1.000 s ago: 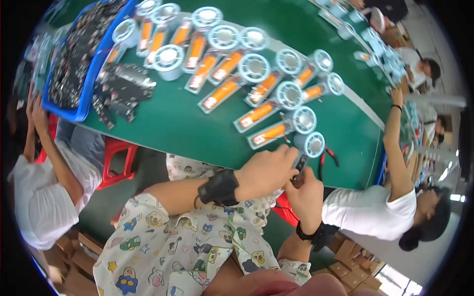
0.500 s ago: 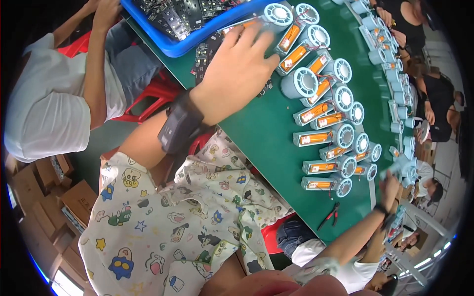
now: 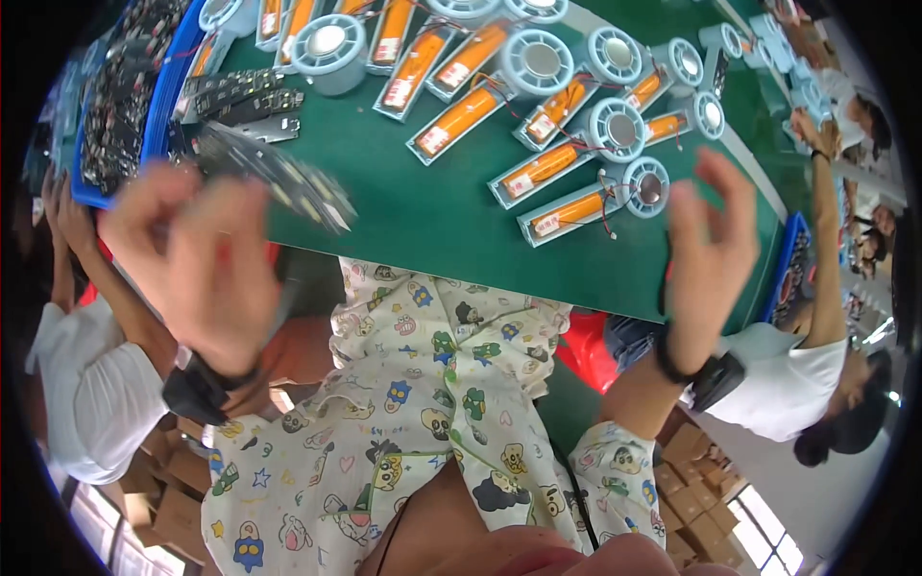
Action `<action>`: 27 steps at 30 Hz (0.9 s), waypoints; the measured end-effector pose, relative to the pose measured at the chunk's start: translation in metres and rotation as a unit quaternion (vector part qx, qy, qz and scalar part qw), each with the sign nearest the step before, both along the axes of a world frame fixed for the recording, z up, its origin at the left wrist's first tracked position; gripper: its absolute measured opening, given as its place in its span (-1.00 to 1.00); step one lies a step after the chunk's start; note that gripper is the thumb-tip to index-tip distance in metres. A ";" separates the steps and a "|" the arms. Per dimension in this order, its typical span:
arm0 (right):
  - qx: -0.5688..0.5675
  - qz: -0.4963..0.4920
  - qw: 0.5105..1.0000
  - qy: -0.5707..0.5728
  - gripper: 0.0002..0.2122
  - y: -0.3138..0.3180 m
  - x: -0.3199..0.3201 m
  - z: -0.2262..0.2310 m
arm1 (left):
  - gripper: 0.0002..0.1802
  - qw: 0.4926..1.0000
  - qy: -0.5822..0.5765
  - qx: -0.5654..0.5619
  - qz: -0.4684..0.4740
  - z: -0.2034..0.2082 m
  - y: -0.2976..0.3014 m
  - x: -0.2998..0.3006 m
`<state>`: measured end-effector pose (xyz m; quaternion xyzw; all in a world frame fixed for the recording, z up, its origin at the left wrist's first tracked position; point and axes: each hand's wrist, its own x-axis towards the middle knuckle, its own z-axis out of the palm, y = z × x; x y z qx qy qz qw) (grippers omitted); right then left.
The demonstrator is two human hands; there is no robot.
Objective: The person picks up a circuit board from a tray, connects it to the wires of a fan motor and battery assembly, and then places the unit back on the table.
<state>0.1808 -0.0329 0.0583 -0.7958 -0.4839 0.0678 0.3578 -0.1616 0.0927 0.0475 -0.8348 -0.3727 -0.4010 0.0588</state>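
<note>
My left hand [image 3: 197,259] is smeared by motion in front of the table's left edge. Beside its fingers, a blurred bunch of dark circuit boards [image 3: 279,178] fans out; whether the hand grips any of them is unclear. On the right, my right hand [image 3: 711,254] is raised with thumb and fingers apart and nothing between them. It is nearest a light blue fan-like housing [image 3: 576,206] with a round grilled head, an orange battery in its open handle and loose thin wires. Behind this hand, a bit of the pliers' red handle [image 3: 667,274] shows.
Several similar housings [image 3: 466,120] lie in rows across the green table [image 3: 355,206]. More circuit boards [image 3: 235,91] rest by a blue bin [image 3: 173,86] full of boards. Co-workers sit on both sides, and another blue bin [image 3: 789,264] stands at right.
The view has swung round toward the table's near edge. My left hand has come back from the housings to beside the boards. My right hand is now raised at the right, fingers apart.
</note>
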 end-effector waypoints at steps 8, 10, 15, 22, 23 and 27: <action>0.061 0.002 0.998 0.006 -0.61 -0.020 -0.006 -0.067 | -0.67 0.792 -0.233 -0.280 -0.490 -0.057 -0.075 0.099; 0.046 0.003 0.999 0.019 -0.61 -0.022 -0.001 -0.065 | -0.68 0.754 -0.265 -0.362 -0.480 -0.064 -0.082 0.106; 0.034 -0.013 0.995 0.090 -0.63 -0.055 -0.003 -0.054 | -0.74 0.708 -0.221 -0.460 -0.488 -0.066 -0.072 0.109; 0.075 0.078 0.982 -0.157 -0.69 -0.065 -0.015 -0.041 | -0.70 0.595 -0.326 -0.630 -0.378 -0.091 -0.074 0.133; 0.074 0.075 0.982 -0.154 -0.69 -0.063 -0.017 -0.043 | -0.68 0.585 -0.319 -0.656 -0.355 -0.092 -0.074 0.136; 0.033 0.091 0.973 -0.208 -0.74 -0.046 -0.018 -0.061 | -0.58 0.558 -0.304 -0.711 -0.301 -0.077 -0.071 0.155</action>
